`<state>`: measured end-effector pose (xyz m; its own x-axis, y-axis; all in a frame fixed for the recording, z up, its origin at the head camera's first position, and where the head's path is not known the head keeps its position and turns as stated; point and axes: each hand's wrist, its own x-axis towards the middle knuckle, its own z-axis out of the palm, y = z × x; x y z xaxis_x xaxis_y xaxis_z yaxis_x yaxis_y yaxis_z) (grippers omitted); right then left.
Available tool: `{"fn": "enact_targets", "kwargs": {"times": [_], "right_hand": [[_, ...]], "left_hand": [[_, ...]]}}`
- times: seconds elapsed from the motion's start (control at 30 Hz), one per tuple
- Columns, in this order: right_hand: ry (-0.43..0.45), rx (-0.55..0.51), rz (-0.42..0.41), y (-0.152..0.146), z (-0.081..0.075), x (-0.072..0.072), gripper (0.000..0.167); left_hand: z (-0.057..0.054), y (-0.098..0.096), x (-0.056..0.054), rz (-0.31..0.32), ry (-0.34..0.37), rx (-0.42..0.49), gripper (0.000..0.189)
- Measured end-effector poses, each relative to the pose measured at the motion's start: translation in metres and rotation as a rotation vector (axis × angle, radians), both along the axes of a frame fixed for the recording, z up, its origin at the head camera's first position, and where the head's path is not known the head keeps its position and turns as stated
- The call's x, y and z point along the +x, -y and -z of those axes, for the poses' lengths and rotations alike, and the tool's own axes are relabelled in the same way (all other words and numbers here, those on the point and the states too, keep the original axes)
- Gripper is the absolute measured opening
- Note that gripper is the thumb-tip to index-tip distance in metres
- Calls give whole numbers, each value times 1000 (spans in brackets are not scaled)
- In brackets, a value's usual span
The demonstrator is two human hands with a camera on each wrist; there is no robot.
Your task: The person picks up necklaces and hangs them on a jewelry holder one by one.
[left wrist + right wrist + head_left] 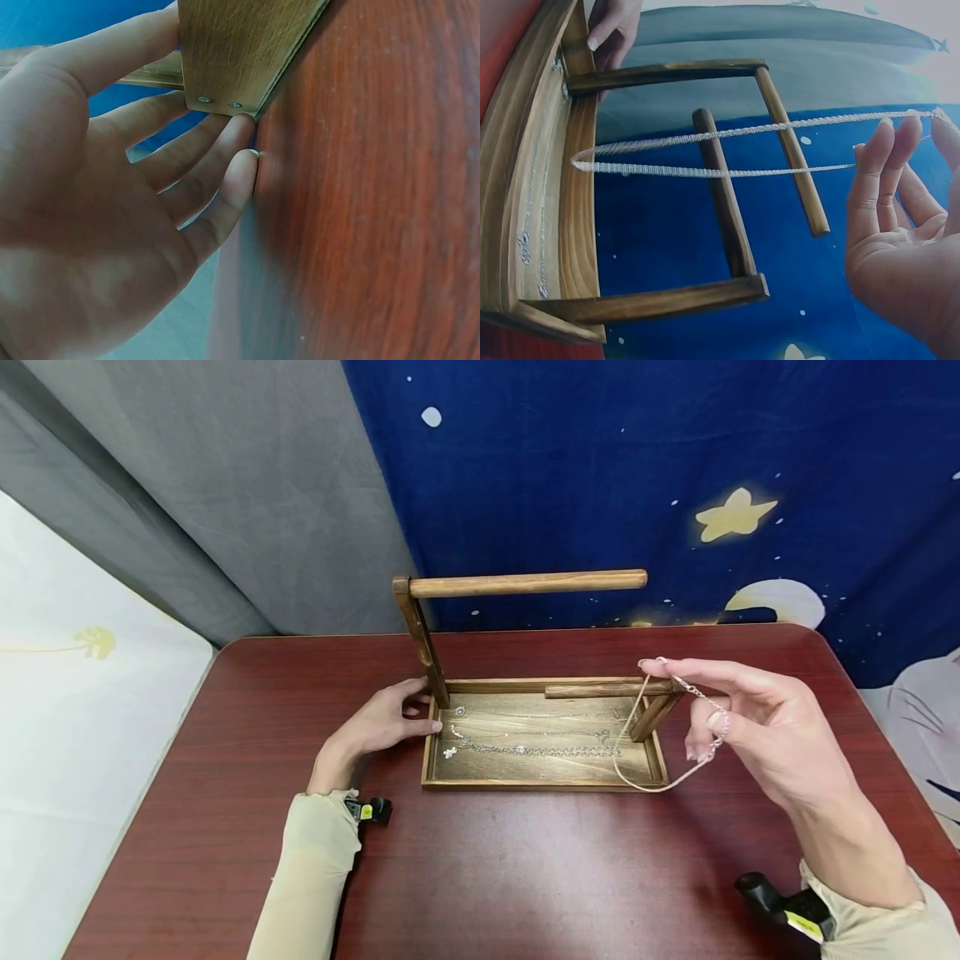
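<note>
A wooden jewelry stand [555, 785] has a shallow tray base and two posts with crossbars. My left hand [386, 718] steadies the tray's left end, thumb over the rim and fingers along the outside by the tall post; its fingertips meet the end board [240, 52] in the left wrist view. From my raised right hand [772, 727] a silver chain necklace [651, 789] hangs in a long loop, held at the fingertips. The loop [660, 171] overlaps the tray and both crossbars in the right wrist view. Several thin necklaces [525, 749] lie stretched along the tray floor.
The tall post carries an upper crossbar [525, 583] with a free right end. A lower crossbar [600, 691] extends leftward from the short right post [656, 718]. Beneath is a dark red table [540, 877], with a blue star-patterned curtain [562, 468] behind it.
</note>
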<state>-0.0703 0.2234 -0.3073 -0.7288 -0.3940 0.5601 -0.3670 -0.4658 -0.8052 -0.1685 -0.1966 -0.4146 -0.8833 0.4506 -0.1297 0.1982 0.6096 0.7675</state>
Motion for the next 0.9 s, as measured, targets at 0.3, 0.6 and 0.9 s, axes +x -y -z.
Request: {"fn": "enact_targets", "kwargs": {"times": [0.3, 0.6, 0.9], "right_hand": [[8, -88, -7, -11, 0, -1, 39], [9, -185, -50, -19, 1, -5, 37], [9, -239, -40, -30, 2, -7, 36]], "left_hand": [[-1, 0, 0, 9, -3, 10, 66], [-1, 1, 0, 5, 1, 12, 67], [0, 1, 1, 8, 2, 18, 67]]}}
